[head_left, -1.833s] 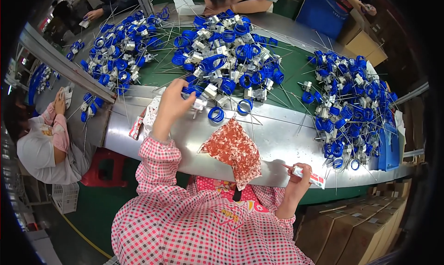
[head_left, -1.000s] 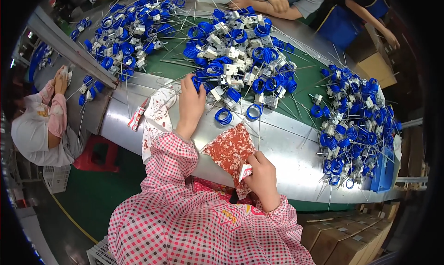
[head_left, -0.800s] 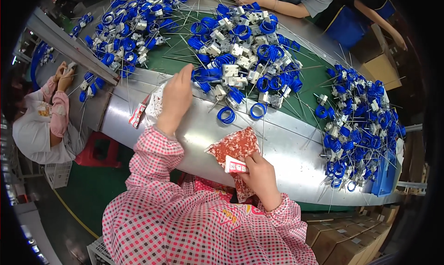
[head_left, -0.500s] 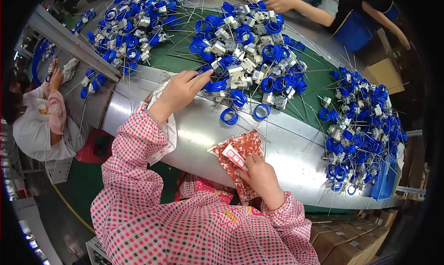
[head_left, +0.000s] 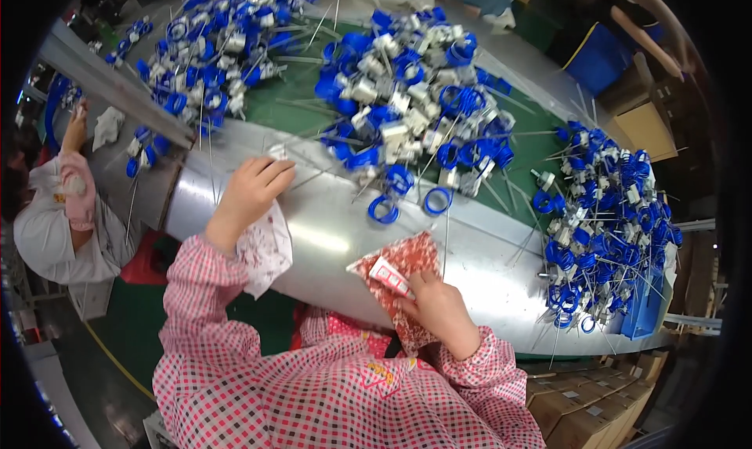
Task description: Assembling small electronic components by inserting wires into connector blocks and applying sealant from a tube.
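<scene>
White tube (head_left: 389, 277), long axis slanting, pointing upper-left

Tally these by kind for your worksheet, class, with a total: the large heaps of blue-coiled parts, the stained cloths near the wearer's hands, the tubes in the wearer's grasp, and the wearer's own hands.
Large heaps of blue-coiled parts: 3
Stained cloths: 2
White-and-red tube: 1
Wearer's hands: 2
Total: 8

- Squeeze tube (head_left: 391, 277), near centre: light markings on red blocks, too blurred to read
- Checked smock (head_left: 305, 394), near: yellow lettering (head_left: 381, 373) on the chest, not clearly legible
- Cardboard cartons (head_left: 560, 429), near right: small pale labels (head_left: 595, 410), print too small to read
</scene>
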Motion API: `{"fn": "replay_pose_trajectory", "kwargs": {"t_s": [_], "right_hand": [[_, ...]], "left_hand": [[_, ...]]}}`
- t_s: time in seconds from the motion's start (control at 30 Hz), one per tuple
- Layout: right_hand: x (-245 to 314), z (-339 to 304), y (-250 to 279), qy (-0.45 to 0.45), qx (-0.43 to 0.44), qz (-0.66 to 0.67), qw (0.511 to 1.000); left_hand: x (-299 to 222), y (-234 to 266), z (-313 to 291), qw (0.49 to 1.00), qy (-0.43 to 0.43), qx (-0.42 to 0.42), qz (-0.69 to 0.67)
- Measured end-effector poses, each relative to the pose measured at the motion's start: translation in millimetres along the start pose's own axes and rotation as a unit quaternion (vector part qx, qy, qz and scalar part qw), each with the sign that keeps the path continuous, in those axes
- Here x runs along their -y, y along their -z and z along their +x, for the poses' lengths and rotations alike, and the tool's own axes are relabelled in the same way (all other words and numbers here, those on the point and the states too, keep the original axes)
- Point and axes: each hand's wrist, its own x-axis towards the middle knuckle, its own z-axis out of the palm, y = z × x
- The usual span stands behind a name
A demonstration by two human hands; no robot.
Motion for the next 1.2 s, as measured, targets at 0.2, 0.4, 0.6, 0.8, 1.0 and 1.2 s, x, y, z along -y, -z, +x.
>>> {"fn": "replay_pose_trajectory", "kwargs": {"t_s": [0.2, 0.4, 0.6, 0.8, 1.0, 1.2], "right_hand": [[-4.7, 18.4, 3.5, 0.041, 0.005, 0.014, 0.999], [-39.0, -20.4, 6.9, 0.025, 0.029, 0.203, 0.978], [-41.1, -30.7, 10.3, 0.068, -0.214, 0.294, 0.929], [-27.9, -55.8, -46.2, -0.100, -0.331, 0.394, 0.851], [-23.8, -66.2, -42.8, 0.014, -0.460, 0.362, 0.810], [-36.6, -38.3, -38.9, 0.089, -0.419, 0.451, 0.783]], "left_hand": [[14.6, 34.8, -19.7, 0.993, 0.114, 0.002, 0.001], [-33.6, 3.3, 5.2, 0.981, 0.095, 0.152, -0.069], [-176.9, -129.2, 279.2, 0.872, -0.386, 0.141, -0.267], [-290.6, -126.2, 272.7, 0.771, -0.506, 0.191, -0.338], [-337.9, -99.9, 231.0, 0.751, -0.491, 0.219, -0.384], [-262.6, -80.8, 175.2, 0.874, -0.197, 0.220, -0.386]]}}
